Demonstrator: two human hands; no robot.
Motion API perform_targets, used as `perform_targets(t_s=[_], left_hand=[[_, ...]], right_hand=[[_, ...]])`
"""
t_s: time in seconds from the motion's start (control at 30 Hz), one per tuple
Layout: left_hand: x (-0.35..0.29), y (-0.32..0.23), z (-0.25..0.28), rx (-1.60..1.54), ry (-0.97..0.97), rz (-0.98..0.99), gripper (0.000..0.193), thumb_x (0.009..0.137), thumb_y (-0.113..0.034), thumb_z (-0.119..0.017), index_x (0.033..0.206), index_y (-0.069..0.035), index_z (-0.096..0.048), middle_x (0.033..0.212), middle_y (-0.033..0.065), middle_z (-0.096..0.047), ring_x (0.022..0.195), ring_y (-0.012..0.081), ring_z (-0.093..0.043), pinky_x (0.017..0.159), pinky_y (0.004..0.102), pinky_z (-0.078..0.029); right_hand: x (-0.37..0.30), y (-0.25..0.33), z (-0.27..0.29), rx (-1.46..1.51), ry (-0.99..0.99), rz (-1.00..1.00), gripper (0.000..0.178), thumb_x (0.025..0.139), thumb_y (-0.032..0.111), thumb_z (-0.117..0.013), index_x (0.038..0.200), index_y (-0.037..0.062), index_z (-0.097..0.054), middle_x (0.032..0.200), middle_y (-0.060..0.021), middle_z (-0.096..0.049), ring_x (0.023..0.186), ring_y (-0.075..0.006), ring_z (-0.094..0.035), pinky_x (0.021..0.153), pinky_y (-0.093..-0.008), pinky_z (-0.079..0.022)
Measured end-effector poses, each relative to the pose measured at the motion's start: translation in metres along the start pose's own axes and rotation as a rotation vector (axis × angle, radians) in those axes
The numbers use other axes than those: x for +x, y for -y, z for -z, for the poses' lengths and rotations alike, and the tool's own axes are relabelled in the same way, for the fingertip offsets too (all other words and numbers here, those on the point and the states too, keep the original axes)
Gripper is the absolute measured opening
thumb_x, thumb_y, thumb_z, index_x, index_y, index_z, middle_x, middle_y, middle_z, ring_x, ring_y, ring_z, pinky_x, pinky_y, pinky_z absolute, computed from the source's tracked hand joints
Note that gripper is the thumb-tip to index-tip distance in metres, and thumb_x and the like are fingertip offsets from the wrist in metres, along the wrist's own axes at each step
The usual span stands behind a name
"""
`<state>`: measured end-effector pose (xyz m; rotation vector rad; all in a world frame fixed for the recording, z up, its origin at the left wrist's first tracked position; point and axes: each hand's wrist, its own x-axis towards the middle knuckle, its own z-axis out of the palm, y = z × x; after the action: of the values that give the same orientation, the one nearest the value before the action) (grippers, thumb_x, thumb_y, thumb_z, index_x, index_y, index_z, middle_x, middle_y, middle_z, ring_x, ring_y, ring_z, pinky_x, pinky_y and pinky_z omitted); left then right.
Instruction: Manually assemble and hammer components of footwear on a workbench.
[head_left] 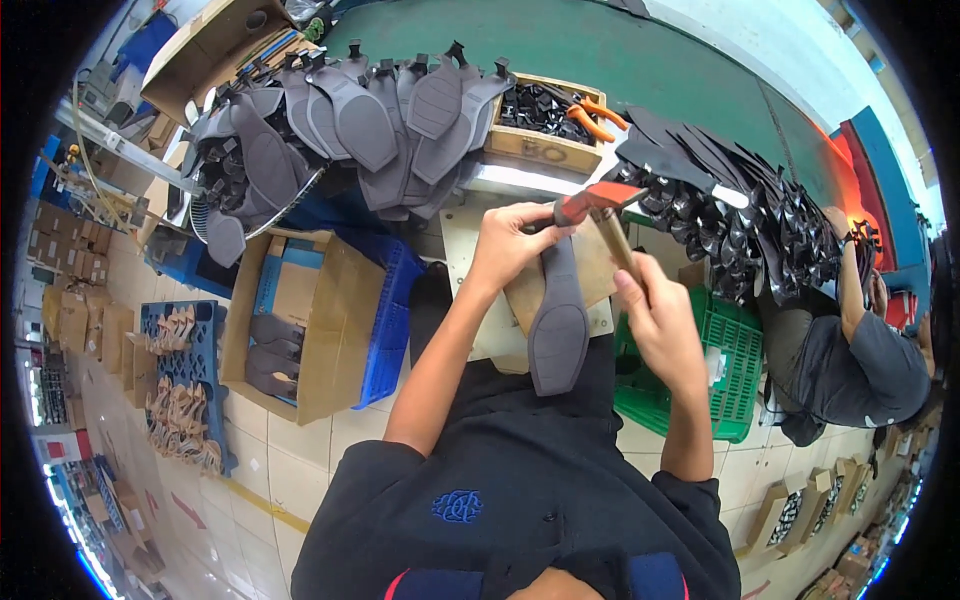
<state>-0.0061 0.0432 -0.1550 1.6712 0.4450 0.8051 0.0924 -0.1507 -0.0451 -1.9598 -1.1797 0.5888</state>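
Note:
A dark grey shoe sole (560, 335) lies lengthwise toward me over the edge of a small work board, its broad toe end nearest my body. My left hand (510, 243) is closed at the narrow far end of the sole, thumb and fingers pinching there; the hammer hides part of that grip. My right hand (660, 320) is wrapped round the tan handle of a hammer (600, 203). Its red head, with a dark flat tip, lies over the sole's far end beside my left fingertips. Whether the head touches the sole I cannot tell.
Finished-looking grey soles (365, 130) pile up ahead left. A wooden box (545, 150) of small black parts holds orange-handled pliers (597, 118). Black pieces (720, 210) crowd the right. A cardboard box (345, 320) and green crate (738, 385) flank me. Another person (850, 360) works at right.

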Motion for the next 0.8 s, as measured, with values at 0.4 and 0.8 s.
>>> perform_targets(t_s=[0.4,0.8], left_hand=[[-0.013,0.011,0.01,0.662,0.095,-0.004,0.116,0.074,-0.043,-0.08,0.154,0.004,-0.011,0.135,-0.0049,-0.061,0.134,0.0194,-0.047,0.118,0.0611,-0.008],[-0.006,0.015,0.016,0.795,0.042,-0.351,0.034,0.084,-0.033,-0.072,0.112,-0.013,-0.072,0.117,-0.0001,-0.07,0.129,0.0263,-0.054,0.114,0.0655,-0.017]], right_hand=[[0.012,-0.009,0.0,-0.213,-0.007,0.04,0.021,0.101,0.019,-0.053,0.1,-0.0015,-0.053,0.064,-0.0255,-0.056,0.059,-0.0418,-0.061,0.052,-0.0446,-0.044],[0.007,-0.008,0.019,-0.153,-0.12,0.143,0.02,0.101,0.018,-0.052,0.104,-0.0006,-0.061,0.064,-0.0159,-0.057,0.054,-0.0247,-0.058,0.053,-0.0341,-0.043]])
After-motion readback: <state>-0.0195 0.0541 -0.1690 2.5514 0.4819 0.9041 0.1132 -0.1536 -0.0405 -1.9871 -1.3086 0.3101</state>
